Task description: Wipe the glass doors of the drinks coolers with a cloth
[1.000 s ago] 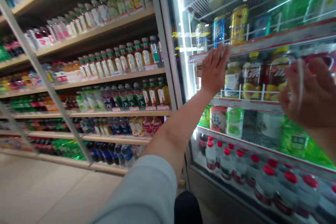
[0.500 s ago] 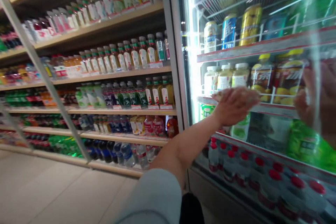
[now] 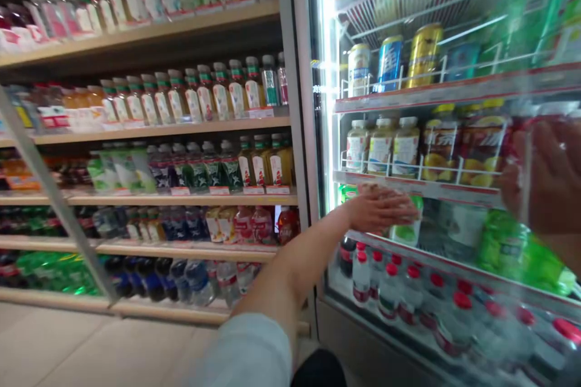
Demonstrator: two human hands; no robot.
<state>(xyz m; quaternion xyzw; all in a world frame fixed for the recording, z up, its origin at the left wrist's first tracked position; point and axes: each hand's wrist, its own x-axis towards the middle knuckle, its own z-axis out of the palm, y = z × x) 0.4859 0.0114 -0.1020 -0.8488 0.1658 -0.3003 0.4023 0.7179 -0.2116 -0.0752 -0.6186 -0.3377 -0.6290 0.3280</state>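
My left hand [image 3: 381,210] reaches into an open drinks fridge at the third shelf [image 3: 454,266]. It lies palm down with the fingers stretched over the front bottles, against a white and green bottle [image 3: 407,232]. My right hand [image 3: 547,178] is at the right, seen blurred through the glass door [image 3: 535,42], its fingers curled round the door's edge. My grey left sleeve [image 3: 254,354] shows at the bottom.
Cans [image 3: 424,54] stand on the fridge's upper shelf, yellow-capped jars [image 3: 384,145] below them, red-capped bottles [image 3: 390,290] lowest. Wooden shelves [image 3: 181,199] packed with bottles run along the left. A slanted white bar [image 3: 49,193] crosses them above the tiled floor [image 3: 68,344].
My left hand has dropped from the can shelf past the jar shelf to the shelf below. My right hand has stayed on the door edge. The view has tilted slightly.
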